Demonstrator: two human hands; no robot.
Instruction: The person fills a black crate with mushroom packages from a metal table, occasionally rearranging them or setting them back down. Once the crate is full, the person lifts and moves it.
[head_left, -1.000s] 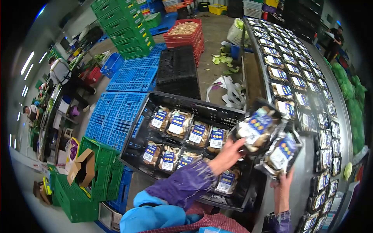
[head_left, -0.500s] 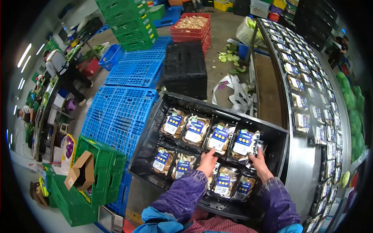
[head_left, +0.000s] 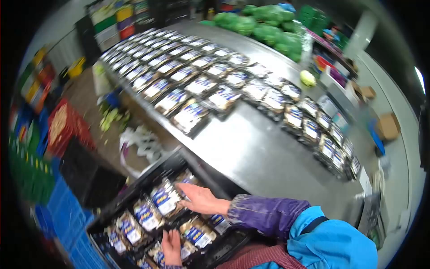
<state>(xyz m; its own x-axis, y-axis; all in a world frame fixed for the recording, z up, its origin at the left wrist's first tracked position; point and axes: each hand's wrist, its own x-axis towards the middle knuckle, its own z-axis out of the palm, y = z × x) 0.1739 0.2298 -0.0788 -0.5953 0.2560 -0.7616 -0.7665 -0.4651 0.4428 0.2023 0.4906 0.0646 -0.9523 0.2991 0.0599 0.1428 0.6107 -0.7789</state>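
Observation:
A black crate in front of me holds rows of film-wrapped mushroom packs with blue and white labels. My right hand reaches over the crate, its fingers stretched out and touching the right end of a mushroom pack in the far row. Below it, my left hand lies over the near row with its fingers out, beside another pack. Nothing shows in the grip of either hand. Motion blurs the labels.
A steel table alongside carries many mushroom packs in rows. Green cabbages are piled behind it, with one pale vegetable nearer. Blue pallets, a black crate stack and red crates stand left.
My view has swung right toward the steel table, so the crate now sits lower left. Both hands stay over the packs; the left has come off the far-row pack it was touching.

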